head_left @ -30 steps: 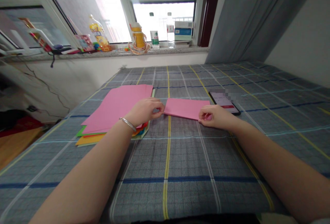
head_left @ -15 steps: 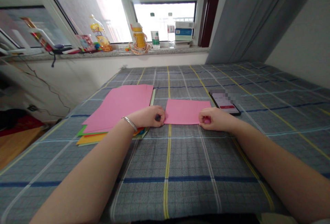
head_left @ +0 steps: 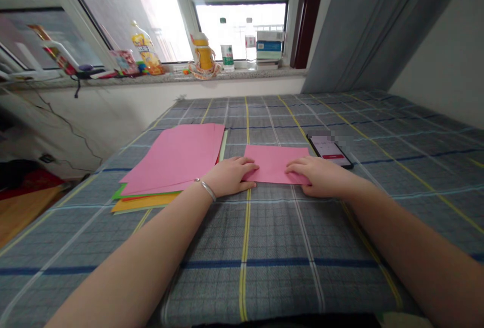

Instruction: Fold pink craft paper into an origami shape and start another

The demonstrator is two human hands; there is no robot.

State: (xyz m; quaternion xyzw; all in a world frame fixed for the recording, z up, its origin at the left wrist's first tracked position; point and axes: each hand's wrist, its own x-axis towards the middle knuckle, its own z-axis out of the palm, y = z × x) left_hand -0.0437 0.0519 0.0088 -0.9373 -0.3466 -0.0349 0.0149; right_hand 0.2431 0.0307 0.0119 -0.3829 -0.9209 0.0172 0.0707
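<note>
Plaid cloth (head_left: 276, 292) is covering the surface, gray w/ yellow, white & blue lines running thru it. Closest in, a silver bangle (head_left: 207, 190) is circling the L wrist, now sitting further R than ½ sec ago. L hand (head_left: 234, 174) is resting over the near L corner of the small pink paper (head_left: 270, 164), fingers loosely extended & thumb set apart near the front edge; it isn't gripping anything, just touching. R hand (head_left: 319, 174) is doing approx. the same at the R end, fingers bent a bit on top, thumb apart by the near R corner, no pinch showing. Diff. vs. ½ sec ago: both were curling tight, thumb to finger, at the near corners; now they're opening out & lying over the paper, L one reaching further in. The paper itself is lying flat b/w the hands, pos. abt. the same as in the prev. frame. To the L, a pink stack (head_left: 174, 156) is staying put, w/ green & orange sheets (head_left: 147, 202) sticking out underneath. Just past the R hand, a phone (head_left: 328, 151) is lying face up, screen lit, top part pixelated. Way back, the windowsill (head_left: 170, 78) is holding a yellow flask (head_left: 204, 56), a few bottles (head_left: 145, 51) & some boxes (head_left: 269, 46); a gray curtain (head_left: 359, 25) is hanging on the R.
</note>
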